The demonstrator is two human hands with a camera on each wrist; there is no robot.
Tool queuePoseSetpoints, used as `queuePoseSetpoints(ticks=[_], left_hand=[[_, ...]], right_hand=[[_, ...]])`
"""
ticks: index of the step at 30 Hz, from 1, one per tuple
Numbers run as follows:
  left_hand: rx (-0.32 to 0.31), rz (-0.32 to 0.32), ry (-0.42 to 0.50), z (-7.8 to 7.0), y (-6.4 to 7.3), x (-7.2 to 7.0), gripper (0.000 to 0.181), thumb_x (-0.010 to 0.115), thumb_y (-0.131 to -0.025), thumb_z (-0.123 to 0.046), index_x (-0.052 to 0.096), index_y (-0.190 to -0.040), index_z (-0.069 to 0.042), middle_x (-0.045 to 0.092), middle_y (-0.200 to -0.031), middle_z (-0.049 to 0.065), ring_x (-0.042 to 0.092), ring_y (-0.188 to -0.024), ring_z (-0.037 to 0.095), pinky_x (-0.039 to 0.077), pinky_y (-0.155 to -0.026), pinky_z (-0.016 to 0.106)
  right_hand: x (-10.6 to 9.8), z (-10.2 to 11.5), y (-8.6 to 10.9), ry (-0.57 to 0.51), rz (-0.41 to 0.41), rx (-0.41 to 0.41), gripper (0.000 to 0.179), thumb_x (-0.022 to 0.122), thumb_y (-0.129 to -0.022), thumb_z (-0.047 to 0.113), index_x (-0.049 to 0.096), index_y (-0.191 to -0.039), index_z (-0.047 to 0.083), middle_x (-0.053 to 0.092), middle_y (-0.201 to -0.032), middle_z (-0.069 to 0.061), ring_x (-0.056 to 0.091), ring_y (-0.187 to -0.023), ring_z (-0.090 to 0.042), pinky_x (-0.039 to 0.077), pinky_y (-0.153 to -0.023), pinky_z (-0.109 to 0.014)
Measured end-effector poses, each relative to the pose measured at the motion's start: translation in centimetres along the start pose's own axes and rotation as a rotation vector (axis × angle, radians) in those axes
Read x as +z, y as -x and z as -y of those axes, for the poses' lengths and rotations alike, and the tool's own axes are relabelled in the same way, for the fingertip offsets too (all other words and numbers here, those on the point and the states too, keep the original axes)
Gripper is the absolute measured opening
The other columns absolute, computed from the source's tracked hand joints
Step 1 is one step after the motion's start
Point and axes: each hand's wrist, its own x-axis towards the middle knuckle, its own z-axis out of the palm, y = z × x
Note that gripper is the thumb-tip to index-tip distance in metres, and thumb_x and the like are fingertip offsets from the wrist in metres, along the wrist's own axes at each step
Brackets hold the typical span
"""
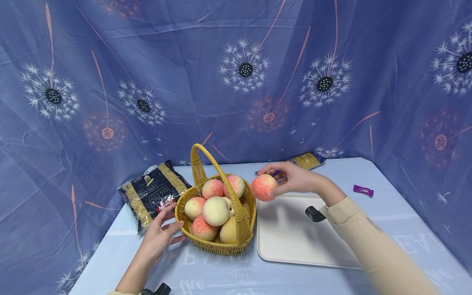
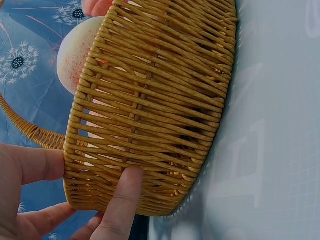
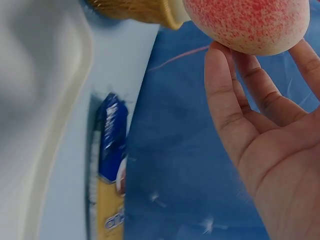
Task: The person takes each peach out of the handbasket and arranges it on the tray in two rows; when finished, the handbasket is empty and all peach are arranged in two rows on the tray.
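Note:
A red-and-yellow peach (image 1: 264,187) is held by my right hand (image 1: 291,178), raised between the basket and the tray. In the right wrist view the fingertips and thumb grip the same peach (image 3: 250,22). My left hand (image 1: 160,235) touches the left side of a yellow wicker basket (image 1: 217,247) with fairly straight fingers. One fingertip lies against the weave of the basket (image 2: 155,110) in the left wrist view. Several pale and red peaches (image 1: 215,211) fill the basket, whose arched handle (image 1: 225,180) stands upright.
Right of the basket lies a white tray (image 1: 291,241), partly behind my right arm. A dark-labelled pasta bag (image 1: 155,192) lies behind my left hand. At the back is a yellow-and-blue packet (image 1: 307,160); a small purple wrapped packet (image 1: 363,190) lies far right.

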Motion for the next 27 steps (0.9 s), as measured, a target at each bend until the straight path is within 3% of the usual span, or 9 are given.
queuePoseSetpoints(ticks=[12, 27], left_hand=[[-0.001, 0.002, 0.005, 0.2, -0.1, -0.1, 0.072, 0.061, -0.106, -0.002, 0.028, -0.169, -0.013, 0.033, -0.159, 0.028, 0.063, -0.123, 0.031, 0.07, -0.089, 0.045], [0.004, 0.003, 0.01, 0.3, -0.1, -0.1, 0.072, 0.061, -0.106, -0.002, 0.028, -0.169, -0.015, 0.034, -0.16, 0.027, 0.062, -0.123, 0.03, 0.069, -0.091, 0.045]], right_hand=[[0.3, -4.4, 2.0, 0.005, -0.085, 0.057, 0.06, 0.089, -0.087, 0.019, 0.066, -0.142, 0.016, 0.064, -0.139, -0.013, 0.067, -0.122, -0.031, 0.061, -0.104, -0.044], [1.6, -8.6, 2.2, 0.003, -0.115, 0.08, 0.057, 0.089, -0.087, 0.022, 0.068, -0.14, 0.013, 0.069, -0.135, -0.013, 0.062, -0.127, -0.028, 0.058, -0.107, -0.043]])
